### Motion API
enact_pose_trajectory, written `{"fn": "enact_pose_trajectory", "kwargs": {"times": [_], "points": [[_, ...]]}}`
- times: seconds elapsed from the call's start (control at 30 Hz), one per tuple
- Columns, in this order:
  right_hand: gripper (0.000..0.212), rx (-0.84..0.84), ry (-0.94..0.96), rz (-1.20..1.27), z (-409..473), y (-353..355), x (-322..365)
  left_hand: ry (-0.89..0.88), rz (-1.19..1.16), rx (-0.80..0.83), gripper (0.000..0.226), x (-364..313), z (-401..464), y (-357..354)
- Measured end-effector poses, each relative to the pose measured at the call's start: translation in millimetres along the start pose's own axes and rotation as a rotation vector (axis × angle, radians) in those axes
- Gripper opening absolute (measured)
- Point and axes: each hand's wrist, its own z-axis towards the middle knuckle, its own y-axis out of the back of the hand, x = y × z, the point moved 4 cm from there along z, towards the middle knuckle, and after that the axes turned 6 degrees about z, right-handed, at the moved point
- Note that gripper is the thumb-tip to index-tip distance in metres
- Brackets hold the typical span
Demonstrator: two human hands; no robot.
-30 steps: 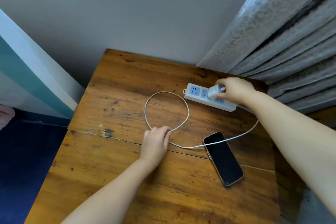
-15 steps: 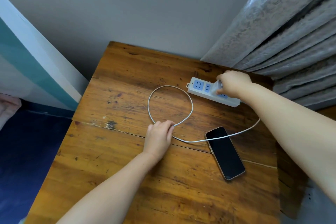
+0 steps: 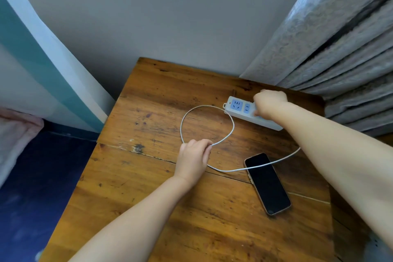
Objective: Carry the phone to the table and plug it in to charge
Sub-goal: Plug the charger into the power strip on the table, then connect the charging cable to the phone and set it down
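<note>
The phone (image 3: 268,184) lies flat and face up on the wooden table (image 3: 148,208), its screen dark and glossy, a thin pale-gold edge showing along its long side (no light on the display). It sits toward the table's right side, angled, with the white cable (image 3: 187,117) draped across its upper corner. The cable makes a wide loop on the boards and passes through the left hand (image 3: 193,158), whose fingers are curled closed around it. The right hand (image 3: 270,102) is bunched over the white power strip (image 3: 240,109) near the table's far edge; what it grips there is hidden under the knuckles, so I cannot tell. Two blue sockets show left of that hand. A grey curtain (image 3: 340,49) hangs close behind the strip. Plenty of bare wood lies left and near, and the table's left edge drops to dark blue floor (image 3: 32,187).
</note>
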Motion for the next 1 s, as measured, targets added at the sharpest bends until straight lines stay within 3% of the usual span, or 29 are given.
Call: {"fn": "enact_pose_trajectory", "kwargs": {"times": [0.07,0.13,0.17,0.23,0.33,0.43,0.53,0.7,0.8,0.9,1.0], "points": [[0.039,-0.145,0.090,0.010,-9,4,7,-0.013,-0.010,-0.012,0.013,-4,-1,4],[0.037,-0.341,0.300,0.239,-34,7,28,-0.042,-0.013,-0.021,0.012,-10,-1,6],[0.036,-0.352,0.406,0.400,-52,4,41,-0.054,-0.008,-0.019,0.012,-13,-3,6],[0.034,-0.209,0.515,0.641,-86,-10,59,-0.068,0.012,0.004,0.015,-21,-5,4],[0.032,-0.053,0.481,0.767,-117,-38,54,-0.086,0.029,0.035,0.018,-32,-9,-1],[0.028,-0.061,0.425,0.808,-134,-58,34,-0.142,0.015,0.066,0.018,-52,-18,-10],[0.023,-0.084,0.370,0.760,-152,-86,10,-0.077,-0.094,0.151,0.017,-67,-36,-27],[0.022,0.065,0.258,0.636,-174,-141,-32,-0.008,-0.119,0.605,0.026,-78,-90,-77],[0.020,0.029,0.121,0.710,-177,-160,-46,0.246,-0.266,0.718,0.029,-83,-108,-101],[0.016,-0.020,0.026,0.865,-176,-167,-45,0.635,-0.577,0.556,0.042,-88,-104,-113],[0.015,-0.047,-0.016,0.983,-177,-169,-44,0.826,-0.755,0.447,0.050,-95,-94,-121]]}}
